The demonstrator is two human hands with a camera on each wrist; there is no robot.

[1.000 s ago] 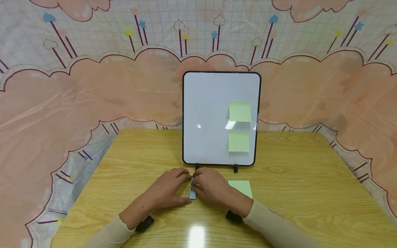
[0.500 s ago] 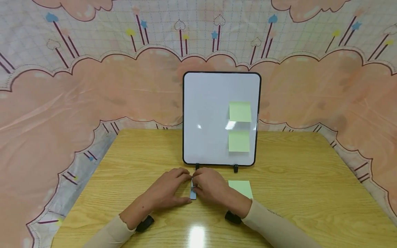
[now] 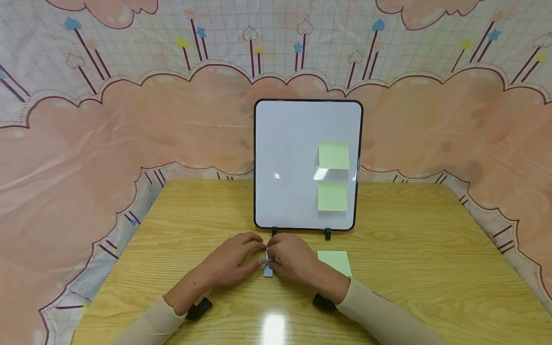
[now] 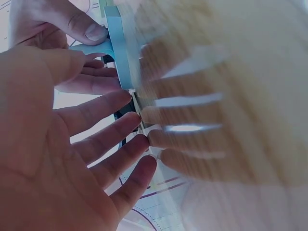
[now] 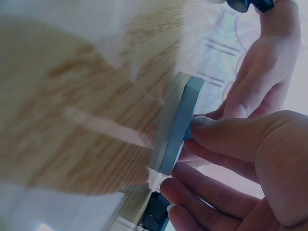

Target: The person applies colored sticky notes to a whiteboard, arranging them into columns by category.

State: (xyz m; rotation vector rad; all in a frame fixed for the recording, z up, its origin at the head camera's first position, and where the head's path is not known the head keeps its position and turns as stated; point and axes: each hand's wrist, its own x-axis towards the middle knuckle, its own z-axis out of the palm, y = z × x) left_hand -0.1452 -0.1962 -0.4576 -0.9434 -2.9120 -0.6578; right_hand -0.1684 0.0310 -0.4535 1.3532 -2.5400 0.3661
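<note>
A light-blue pad of sticky notes (image 3: 268,272) lies on the table, partly hidden by my right hand in the head view. From its top a blue sheet (image 4: 98,48) curls up in the left wrist view. My right hand (image 3: 293,258) pinches this sheet between thumb and finger, its thumb (image 5: 204,122) close against the pad in the right wrist view. At the pad's left side is my left hand (image 3: 230,258), its fingers spread and mostly straight, fingertips (image 4: 147,166) at the tabletop. The left thumb (image 4: 72,62) reaches to the curled sheet; whether it presses on it is unclear.
A whiteboard (image 3: 293,191) stands behind the hands on small black feet (image 3: 327,235). Two pale green sticky notes (image 3: 333,155) are stuck on its right side. Another green sticky note (image 3: 336,261) lies on the wooden table (image 3: 431,268) beside my right wrist.
My left thumb has moved forward and in toward the pad, and the left forearm has shifted slightly left. The right hand has hardly moved.
</note>
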